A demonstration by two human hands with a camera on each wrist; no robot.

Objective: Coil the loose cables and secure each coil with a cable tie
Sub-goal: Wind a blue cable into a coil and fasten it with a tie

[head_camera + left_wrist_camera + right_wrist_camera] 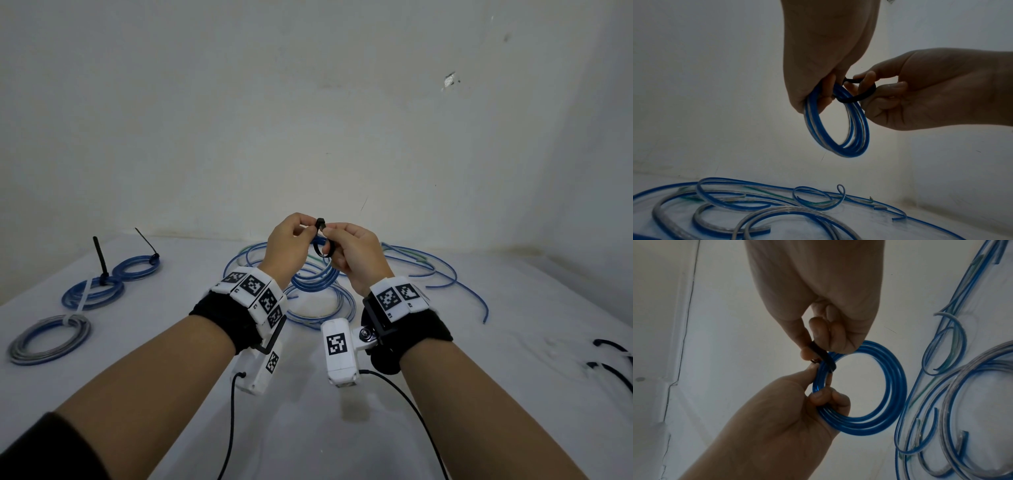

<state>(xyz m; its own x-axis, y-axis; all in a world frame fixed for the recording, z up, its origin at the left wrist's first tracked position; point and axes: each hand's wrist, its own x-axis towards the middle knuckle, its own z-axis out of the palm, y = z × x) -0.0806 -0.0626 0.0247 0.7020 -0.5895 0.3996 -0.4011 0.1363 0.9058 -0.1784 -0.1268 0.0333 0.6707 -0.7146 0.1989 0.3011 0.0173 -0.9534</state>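
Both hands are up together. Left hand (286,245) grips the blue cable coil (861,389); right hand (356,255) pinches the black cable tie (320,240) looped round it. Fingers hide the tie's tail.

Plain white wall (308,102) behind white cloth-covered table (308,428).
Wall has a chipped spot (449,81) upper right and a dark smudge (507,37) above it. Thin black cords (411,411) run off my wrist cameras.
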